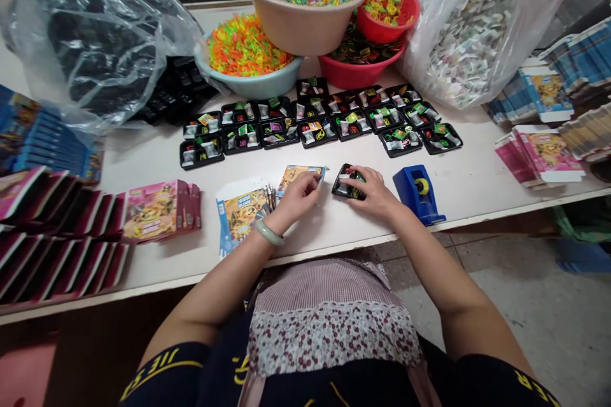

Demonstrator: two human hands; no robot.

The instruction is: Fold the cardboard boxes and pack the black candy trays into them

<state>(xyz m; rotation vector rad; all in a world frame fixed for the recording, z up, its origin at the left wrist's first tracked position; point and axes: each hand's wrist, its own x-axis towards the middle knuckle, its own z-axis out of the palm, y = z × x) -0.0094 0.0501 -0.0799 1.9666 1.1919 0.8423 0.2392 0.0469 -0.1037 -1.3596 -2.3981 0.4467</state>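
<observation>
White table (pixel 477 184); trays (pixel 315 121); bowls (pixel 296 19)

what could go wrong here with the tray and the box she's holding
The right hand grips a filled black tray from above; tipping it might spill the small pieces. The left hand pinches a flat box by one edge, so it may bend. The tape dispenser stands close to the right wrist and could get knocked.

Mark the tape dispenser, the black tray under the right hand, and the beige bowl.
tape dispenser (pixel 416 193), head view, on its blue body.
black tray (pixel 340 184), head view, on its left edge, clear of the fingers.
beige bowl (pixel 296 25), head view, on its outer wall.
</observation>
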